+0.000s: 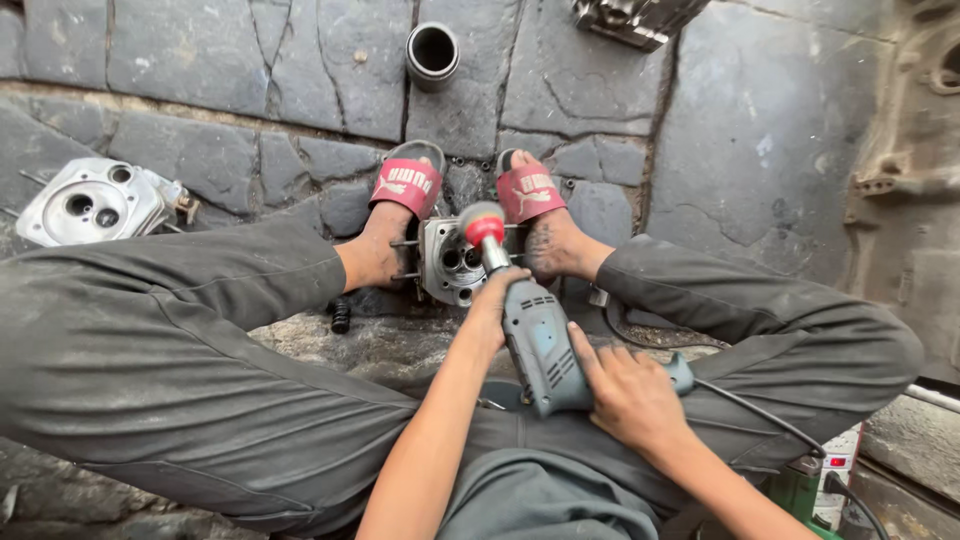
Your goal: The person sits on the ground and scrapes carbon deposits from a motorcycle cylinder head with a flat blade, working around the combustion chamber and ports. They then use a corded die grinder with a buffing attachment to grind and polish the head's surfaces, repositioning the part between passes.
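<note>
I sit on a stone ledge with both knees spread, and both hands hold a grey electric drill (543, 345). My left hand (490, 305) grips its front neck near the chuck. Around its rear handle closes my right hand (630, 395). A red buffing head (483, 224) on the drill's tip rests against a metal cylinder head (447, 262), which stands clamped between my two feet in red slide sandals (408, 183). The drill's black cord (745, 405) trails off to the right.
A second metal cylinder head (92, 200) lies on the stone floor at the left. A steel cylinder sleeve (433, 52) stands upright at the top centre. More metal engine parts (635, 18) sit at the top right, and a large casting (915, 160) fills the right edge.
</note>
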